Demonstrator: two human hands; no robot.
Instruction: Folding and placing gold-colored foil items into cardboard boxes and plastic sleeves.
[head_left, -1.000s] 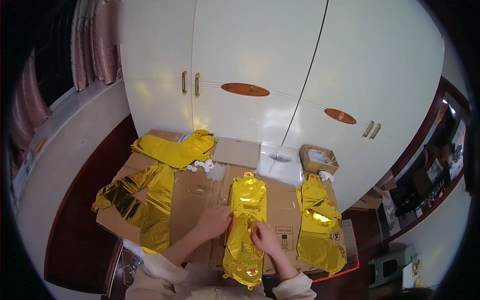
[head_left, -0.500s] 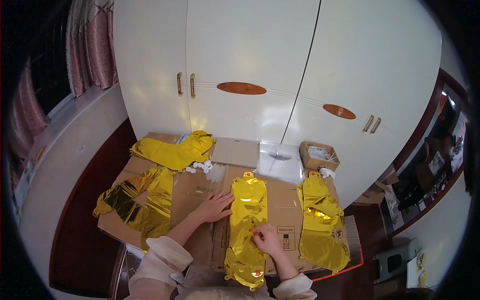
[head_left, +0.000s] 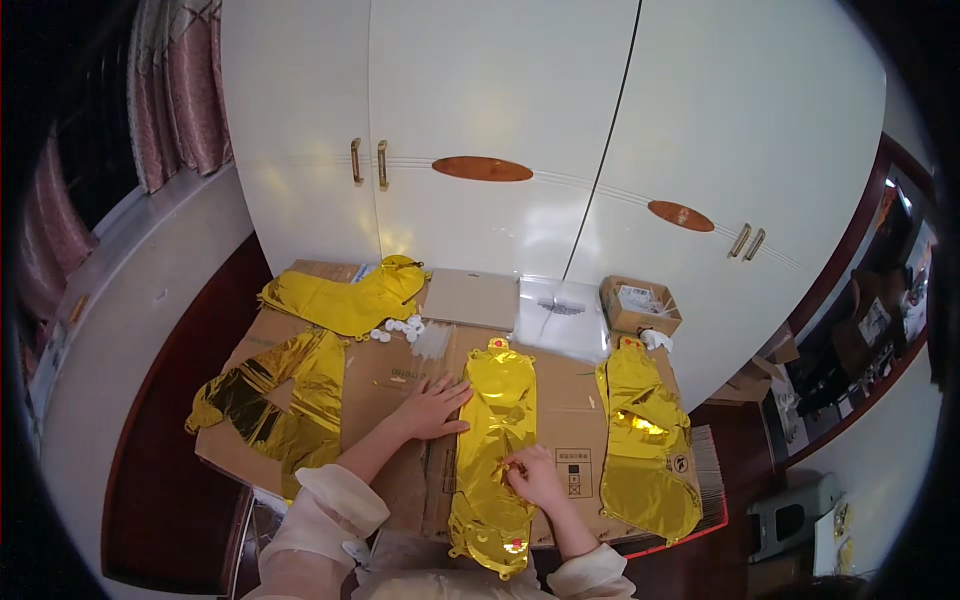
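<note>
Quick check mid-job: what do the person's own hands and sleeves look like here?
The left hand and right hand are both bare, without gloves. The left sleeve and right sleeve are pale cream, loose and wrinkled, ending below the elbows so the wrists show. Finer fabric detail is too small to tell.

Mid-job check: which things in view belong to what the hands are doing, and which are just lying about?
Belong, it seems:
- middle gold foil piece
- left hand, spread at its left edge
- right hand, fingers on it
- cardboard underneath

Probably lying about:
- gold foil at right, untouched
- white discs
- clear plastic packet
- small open box
</note>
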